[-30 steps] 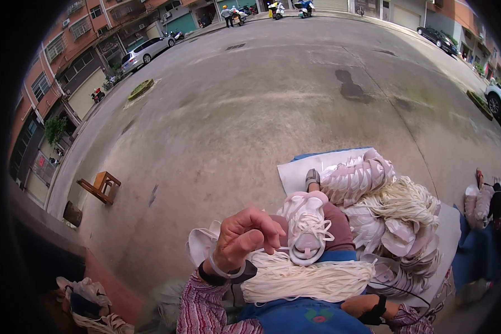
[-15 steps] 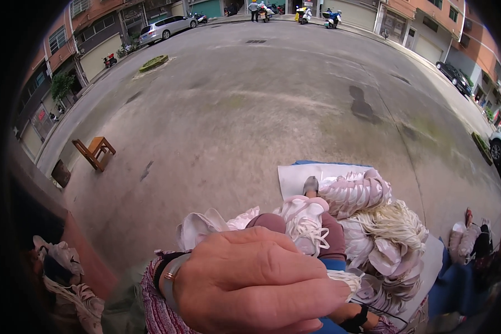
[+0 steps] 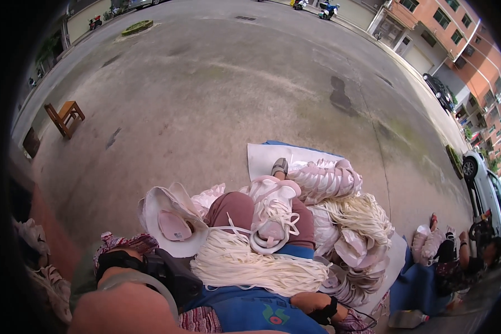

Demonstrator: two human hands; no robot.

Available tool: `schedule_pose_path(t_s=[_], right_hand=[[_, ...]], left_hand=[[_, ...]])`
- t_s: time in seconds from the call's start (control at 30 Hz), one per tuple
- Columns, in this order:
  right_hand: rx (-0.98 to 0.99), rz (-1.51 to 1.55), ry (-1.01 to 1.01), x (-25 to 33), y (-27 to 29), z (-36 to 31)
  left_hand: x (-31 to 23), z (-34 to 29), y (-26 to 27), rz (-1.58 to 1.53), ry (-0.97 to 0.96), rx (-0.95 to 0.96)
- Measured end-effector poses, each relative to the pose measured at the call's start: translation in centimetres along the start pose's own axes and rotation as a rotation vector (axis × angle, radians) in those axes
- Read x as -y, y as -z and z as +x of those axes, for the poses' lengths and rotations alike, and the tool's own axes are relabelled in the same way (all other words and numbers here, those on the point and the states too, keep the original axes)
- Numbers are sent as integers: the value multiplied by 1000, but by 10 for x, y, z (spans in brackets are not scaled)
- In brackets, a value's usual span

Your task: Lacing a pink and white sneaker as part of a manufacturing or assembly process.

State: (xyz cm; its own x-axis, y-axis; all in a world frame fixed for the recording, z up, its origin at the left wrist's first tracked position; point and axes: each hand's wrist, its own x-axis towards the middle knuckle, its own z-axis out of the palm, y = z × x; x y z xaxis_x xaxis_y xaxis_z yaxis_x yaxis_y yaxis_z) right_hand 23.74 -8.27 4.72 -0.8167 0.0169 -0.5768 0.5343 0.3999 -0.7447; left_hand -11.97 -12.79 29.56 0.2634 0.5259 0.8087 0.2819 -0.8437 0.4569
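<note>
My left hand (image 3: 125, 307) looms large and blurred at the lower edge, a grey bangle round its wrist; its fingers are out of sight. My right hand (image 3: 310, 302) is partly visible beside the bundle of cream shoelaces (image 3: 250, 266), with a black band behind it; its fingers are hidden. The laces lie across my lap over a blue apron (image 3: 250, 312). On my knees rests a pink-and-white shoe upper (image 3: 273, 203), its white lace threaded in loose loops. A white upper with a pink inner piece (image 3: 173, 222) lies left of my knee.
At the right, stacked pink-and-white uppers (image 3: 325, 181) and more cream laces (image 3: 367, 214) lie on a white sheet (image 3: 261, 158). A person (image 3: 462, 267) sits farther right near a parked car (image 3: 487, 189). A wooden chair (image 3: 65, 116) stands on the concrete at left.
My left hand has drawn back from in front of the view to the lower left edge, uncovering the lace bundle and the apron. The view has tilted down and turned right.
</note>
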Motion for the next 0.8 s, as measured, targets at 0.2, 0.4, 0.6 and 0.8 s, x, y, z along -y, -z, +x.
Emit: schedule_pose_path(t_s=[0.2, 0.4, 0.6, 0.8], right_hand=[[2, 125, 35, 10, 3, -7], [-71, 17, 5, 1, -9, -7], [-71, -71, -19, 0, -7, -9], [-50, -87, -15, 3, -1, -5]], left_hand=[[-9, 31, -9, 62, -7, 10], [-27, 38, -7, 118, -16, 23], [-27, 73, -7, 165, -13, 32], [-18, 124, -11, 206, 16, 34]])
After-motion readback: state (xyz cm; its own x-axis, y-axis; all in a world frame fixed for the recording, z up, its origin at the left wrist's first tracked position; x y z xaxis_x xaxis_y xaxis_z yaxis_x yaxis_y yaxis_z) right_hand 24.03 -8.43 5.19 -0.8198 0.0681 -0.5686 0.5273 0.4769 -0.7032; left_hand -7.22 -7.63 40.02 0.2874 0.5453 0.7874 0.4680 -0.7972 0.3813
